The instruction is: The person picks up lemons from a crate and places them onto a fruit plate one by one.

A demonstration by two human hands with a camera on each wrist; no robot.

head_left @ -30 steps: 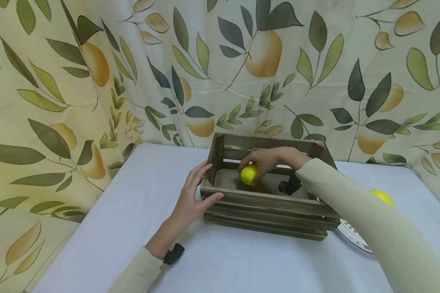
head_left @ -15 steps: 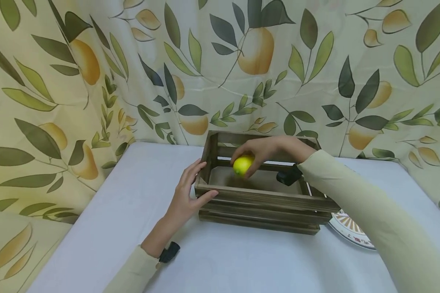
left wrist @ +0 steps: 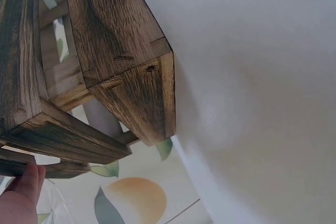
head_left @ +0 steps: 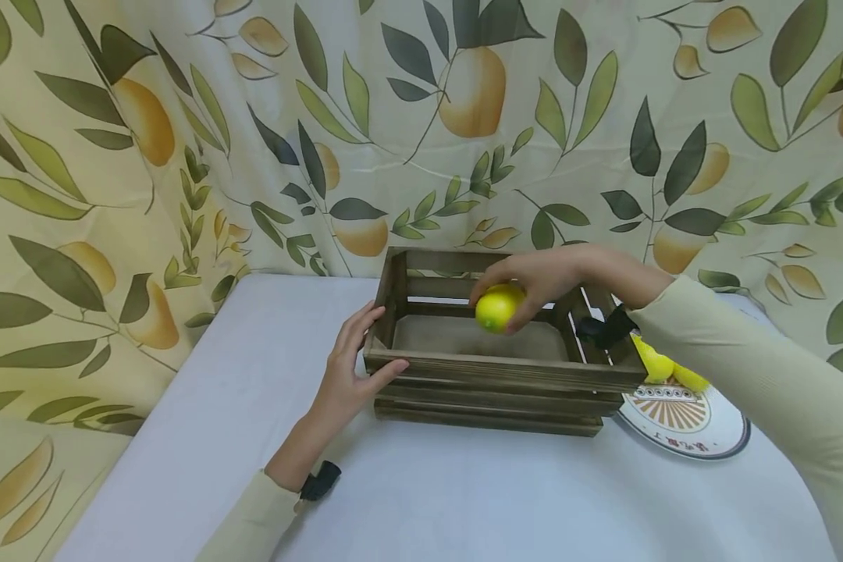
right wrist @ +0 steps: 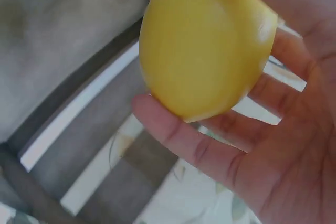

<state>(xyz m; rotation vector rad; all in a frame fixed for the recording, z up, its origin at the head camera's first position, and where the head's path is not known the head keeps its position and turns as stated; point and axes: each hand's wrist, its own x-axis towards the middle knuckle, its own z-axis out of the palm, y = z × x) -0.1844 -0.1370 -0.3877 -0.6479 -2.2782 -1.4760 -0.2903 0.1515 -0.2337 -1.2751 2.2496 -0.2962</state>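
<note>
A yellow lemon [head_left: 497,308] is held above the floor of a dark wooden slatted crate [head_left: 499,371]. My right hand [head_left: 544,281] grips it between thumb and fingers; the right wrist view shows the lemon [right wrist: 205,51] close up, fingers curled about its far side. My left hand [head_left: 344,375] holds the crate's near left corner, thumb on the front rim and fingers along the left end. In the left wrist view, fingertips of the left hand [left wrist: 23,195] touch a slat of the crate [left wrist: 121,24], while the thumb is out of sight.
Right of the crate, a white patterned plate [head_left: 674,417] bears yellow lemons [head_left: 653,363], partly covered by my right sleeve. A white cloth [head_left: 421,499] lies under everything. Leaf-and-fruit printed fabric [head_left: 421,117] hangs close behind the crate.
My right hand has raised the lemon from near the crate's floor and shifted it rightward within the crate. The left hand stays at its corner. The head view has turned slightly right.
</note>
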